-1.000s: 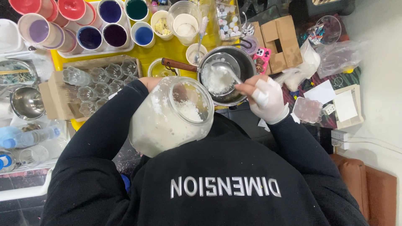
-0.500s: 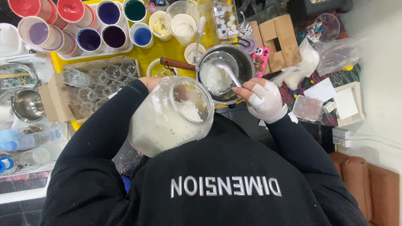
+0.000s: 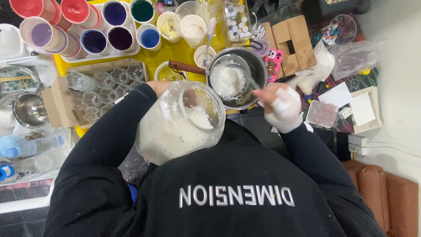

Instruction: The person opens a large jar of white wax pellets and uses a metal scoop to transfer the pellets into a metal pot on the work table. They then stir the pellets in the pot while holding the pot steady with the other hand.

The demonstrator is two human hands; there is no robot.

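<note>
My left hand (image 3: 158, 87) steadies a large clear glass jar (image 3: 175, 127) of white wax flakes, tilted against my chest with its mouth facing up; the jar hides most of the hand. Wrapped in white, my right hand (image 3: 281, 106) grips a metal spoon (image 3: 251, 81) whose bowl reaches into the right side of a small pan with a wooden handle (image 3: 182, 68). That pan holds white flakes (image 3: 227, 80) and sits inside a larger steel pot (image 3: 259, 70) on the yellow table (image 3: 169, 49).
Cups of coloured liquid (image 3: 115, 13) fill the far left of the table. A cardboard box of small empty glasses (image 3: 103, 85) lies left of the jar. A steel bowl (image 3: 29, 109), plastic bottles (image 3: 30, 146), a pink phone (image 3: 274, 63) and cardboard boxes (image 3: 291, 37) surround the pot.
The spoon has drawn back from the middle of the flakes toward the pan's right edge. The jar and my left hand have barely moved.
</note>
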